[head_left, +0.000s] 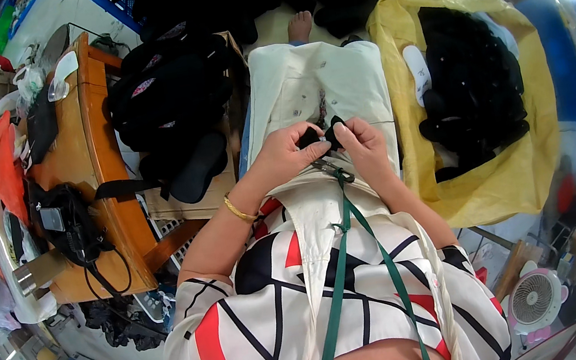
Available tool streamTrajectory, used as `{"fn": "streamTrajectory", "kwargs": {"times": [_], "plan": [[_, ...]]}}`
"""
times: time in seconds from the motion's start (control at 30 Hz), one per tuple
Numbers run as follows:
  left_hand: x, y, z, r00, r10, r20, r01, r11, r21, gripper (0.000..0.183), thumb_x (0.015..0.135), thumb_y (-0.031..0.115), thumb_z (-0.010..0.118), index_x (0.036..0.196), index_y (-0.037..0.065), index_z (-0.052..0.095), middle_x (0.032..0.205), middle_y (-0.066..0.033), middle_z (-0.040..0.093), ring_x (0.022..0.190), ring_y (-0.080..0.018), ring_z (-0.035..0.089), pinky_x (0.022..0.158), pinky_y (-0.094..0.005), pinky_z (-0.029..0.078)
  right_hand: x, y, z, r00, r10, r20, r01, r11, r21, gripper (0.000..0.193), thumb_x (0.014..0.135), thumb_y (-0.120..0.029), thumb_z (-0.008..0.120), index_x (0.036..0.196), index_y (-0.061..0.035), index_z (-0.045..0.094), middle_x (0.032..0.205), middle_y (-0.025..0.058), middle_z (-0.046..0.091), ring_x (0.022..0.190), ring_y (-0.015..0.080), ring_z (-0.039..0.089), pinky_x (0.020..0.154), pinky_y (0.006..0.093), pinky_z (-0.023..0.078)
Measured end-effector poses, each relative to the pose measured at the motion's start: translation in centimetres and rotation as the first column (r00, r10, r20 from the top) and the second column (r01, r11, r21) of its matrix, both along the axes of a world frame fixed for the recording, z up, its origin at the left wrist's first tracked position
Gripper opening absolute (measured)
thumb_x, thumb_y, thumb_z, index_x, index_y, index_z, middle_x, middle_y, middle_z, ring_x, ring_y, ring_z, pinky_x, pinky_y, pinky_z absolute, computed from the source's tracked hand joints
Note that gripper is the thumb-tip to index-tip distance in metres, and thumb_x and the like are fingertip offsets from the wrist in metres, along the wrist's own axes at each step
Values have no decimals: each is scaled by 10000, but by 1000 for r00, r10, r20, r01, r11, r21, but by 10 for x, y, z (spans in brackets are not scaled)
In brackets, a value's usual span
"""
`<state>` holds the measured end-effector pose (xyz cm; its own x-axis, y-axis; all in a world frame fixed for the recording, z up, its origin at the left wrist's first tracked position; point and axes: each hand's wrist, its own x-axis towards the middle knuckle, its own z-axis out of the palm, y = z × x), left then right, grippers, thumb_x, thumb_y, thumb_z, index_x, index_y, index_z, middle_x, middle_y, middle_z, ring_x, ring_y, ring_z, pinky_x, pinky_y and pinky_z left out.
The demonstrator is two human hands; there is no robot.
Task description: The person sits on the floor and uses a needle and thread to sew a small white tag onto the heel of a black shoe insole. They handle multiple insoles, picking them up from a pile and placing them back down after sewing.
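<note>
Left hand [293, 152] and right hand [363, 143] pinch black fabric [308, 138] above the pale apron [353, 69]: fingertip handling, apparently, and the next move likely calls for steady grips.

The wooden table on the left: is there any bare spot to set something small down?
Two patches of the wooden table look bare: one between the black cloth and the black strap, another below that strap, right of the black corded bundle. It is crowded where the bundle sits.

no lettering seems legible
</note>
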<state>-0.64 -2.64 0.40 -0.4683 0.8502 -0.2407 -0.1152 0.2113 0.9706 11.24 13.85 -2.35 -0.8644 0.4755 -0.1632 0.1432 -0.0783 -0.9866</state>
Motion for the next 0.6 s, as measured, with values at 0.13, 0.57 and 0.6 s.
{"fn": "streamTrajectory", "kwargs": {"times": [0.13, 0.57, 0.6], "plan": [[2, -3, 3, 977, 104, 186, -115, 992, 48, 193, 959, 192, 670, 981, 0, 668, 775, 22, 623, 693, -62, 510, 639, -216, 444, 5, -1, 2, 1000, 26, 6, -27, 988, 152, 237, 952, -171, 673, 808, -13, 571, 721, -55, 516, 656, 53, 427, 570, 231, 374], [17, -23, 15, 938, 210, 275, -249, 962, 116, 246, 1000, 230, 604, 979, 2, 694, 823, -14, 658, 703, -70, 563, 641, -220, 472, 0, -19, 60, 954, 299, -26, -259, 864, 431, 174, 826, -66, 751, 963, -29, 651, 843, 59, 622, 748, 175, 587, 663, 279, 458], [21, -22, 16, 923, 246, 297, -292, 949, 121, 243, 999, 222, 602, 972, -1, 694, 828, -22, 662, 702, -77, 572, 642, -223, 476, 0, -21, 62, 956, 293, -30, -251, 865, 435, 164, 831, -67, 748, 956, -30, 649, 839, 61, 622, 746, 178, 585, 660, 282, 459]]}}
